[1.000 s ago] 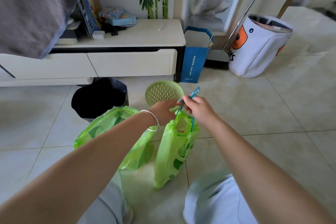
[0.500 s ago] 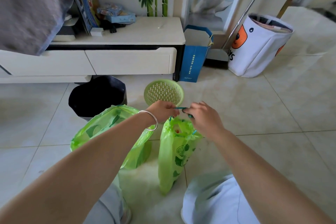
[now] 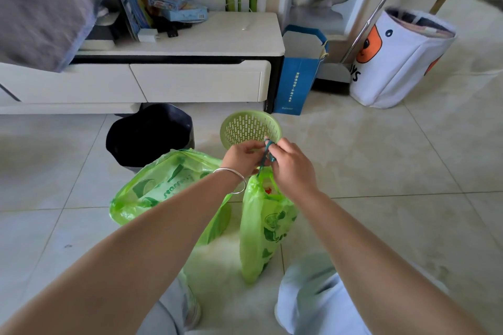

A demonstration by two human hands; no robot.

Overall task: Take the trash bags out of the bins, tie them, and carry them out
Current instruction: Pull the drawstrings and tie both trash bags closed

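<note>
Head view: both hands meet above the small bag [image 3: 262, 226], the left hand [image 3: 242, 156] and right hand [image 3: 292, 168] each pinching the teal drawstring [image 3: 265, 155], evidently to knot it while the bag's weight keeps it taut. The larger bag [image 3: 163, 187] sits on the floor [image 3: 381, 171] beside it, mouth open, apparently awaiting tying; the green bin [image 3: 249, 128] and black bin [image 3: 149, 136] stand behind.

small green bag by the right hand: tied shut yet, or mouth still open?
Still open. The small green bag shows a gap at its mouth with contents visible, while both hands, left hand and right hand, pinch its teal drawstring.
</note>
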